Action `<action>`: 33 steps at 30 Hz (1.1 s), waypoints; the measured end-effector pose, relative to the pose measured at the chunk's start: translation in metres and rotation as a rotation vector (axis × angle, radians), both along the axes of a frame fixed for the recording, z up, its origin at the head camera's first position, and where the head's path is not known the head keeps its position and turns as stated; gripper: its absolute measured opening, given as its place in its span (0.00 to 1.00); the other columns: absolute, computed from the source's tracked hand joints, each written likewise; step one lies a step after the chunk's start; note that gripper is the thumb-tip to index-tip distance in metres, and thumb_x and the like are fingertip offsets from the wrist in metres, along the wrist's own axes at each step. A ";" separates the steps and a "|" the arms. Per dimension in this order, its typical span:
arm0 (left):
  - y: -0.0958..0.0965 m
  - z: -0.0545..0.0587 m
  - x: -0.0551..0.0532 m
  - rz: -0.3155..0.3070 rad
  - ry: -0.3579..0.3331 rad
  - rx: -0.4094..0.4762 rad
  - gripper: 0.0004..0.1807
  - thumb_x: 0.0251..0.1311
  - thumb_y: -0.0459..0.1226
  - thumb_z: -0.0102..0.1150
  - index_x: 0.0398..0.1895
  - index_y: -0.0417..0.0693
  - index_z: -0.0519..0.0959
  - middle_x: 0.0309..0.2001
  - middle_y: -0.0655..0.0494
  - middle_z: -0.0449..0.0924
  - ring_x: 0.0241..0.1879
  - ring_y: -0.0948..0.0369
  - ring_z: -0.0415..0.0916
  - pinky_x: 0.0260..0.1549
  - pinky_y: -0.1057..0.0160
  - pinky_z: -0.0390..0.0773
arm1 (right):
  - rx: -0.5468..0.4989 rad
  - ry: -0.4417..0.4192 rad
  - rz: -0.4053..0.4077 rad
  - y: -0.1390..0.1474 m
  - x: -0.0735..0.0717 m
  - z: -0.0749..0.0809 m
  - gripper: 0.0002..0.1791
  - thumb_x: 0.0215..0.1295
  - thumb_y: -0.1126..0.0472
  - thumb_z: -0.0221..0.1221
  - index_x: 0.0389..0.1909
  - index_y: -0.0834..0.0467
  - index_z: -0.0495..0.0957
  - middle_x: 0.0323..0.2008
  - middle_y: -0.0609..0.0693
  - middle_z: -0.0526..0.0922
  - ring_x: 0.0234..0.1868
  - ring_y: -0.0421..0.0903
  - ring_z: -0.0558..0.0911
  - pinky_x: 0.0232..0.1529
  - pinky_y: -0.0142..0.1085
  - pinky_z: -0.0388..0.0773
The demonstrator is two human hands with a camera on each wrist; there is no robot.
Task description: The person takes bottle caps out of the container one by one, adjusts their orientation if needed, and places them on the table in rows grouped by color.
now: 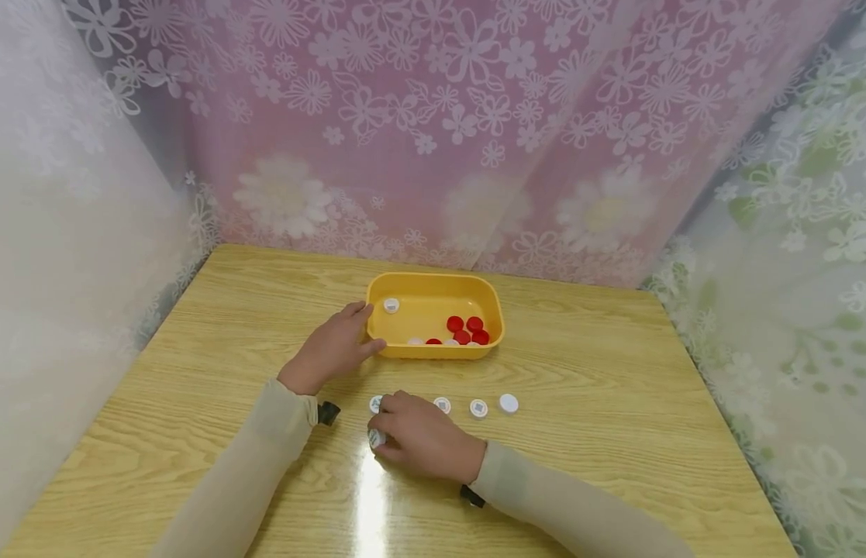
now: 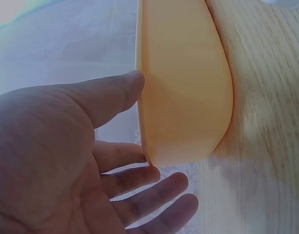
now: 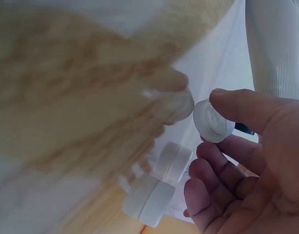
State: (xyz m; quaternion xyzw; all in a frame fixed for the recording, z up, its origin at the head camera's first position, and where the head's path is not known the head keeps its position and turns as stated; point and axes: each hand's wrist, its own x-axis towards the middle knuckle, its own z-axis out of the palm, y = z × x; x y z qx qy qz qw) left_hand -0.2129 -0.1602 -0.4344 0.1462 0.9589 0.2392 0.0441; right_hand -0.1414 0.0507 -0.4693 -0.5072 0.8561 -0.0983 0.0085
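Note:
My right hand (image 1: 429, 438) pinches a white bottle cap (image 3: 212, 122) between thumb and index finger, just above the table; its hollow underside shows in the right wrist view. Beside that hand stand white caps in a loose row: a printed cap (image 1: 376, 404) on its left, two more to its right, and a plain white cap (image 1: 508, 403) at the row's end. My left hand (image 1: 331, 349) touches the left end of a yellow tub (image 1: 433, 352), thumb and fingertips against its rim, fingers mostly straight. The right hand may hide part of the row.
Inside the tub, several red caps (image 1: 474, 325) gather at the right, and a white cap (image 1: 391, 305) lies at the left. The front wall partly hides others. Floral curtains (image 1: 405, 139) surround the wooden table (image 1: 579, 465) at the back and sides.

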 end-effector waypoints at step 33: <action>0.001 -0.001 -0.001 0.009 -0.002 -0.002 0.44 0.74 0.52 0.59 0.80 0.34 0.56 0.77 0.33 0.58 0.73 0.38 0.63 0.68 0.40 0.68 | -0.002 0.026 -0.063 0.006 -0.029 0.033 0.13 0.73 0.49 0.63 0.51 0.51 0.83 0.37 0.40 0.82 0.26 0.31 0.74 0.25 0.23 0.71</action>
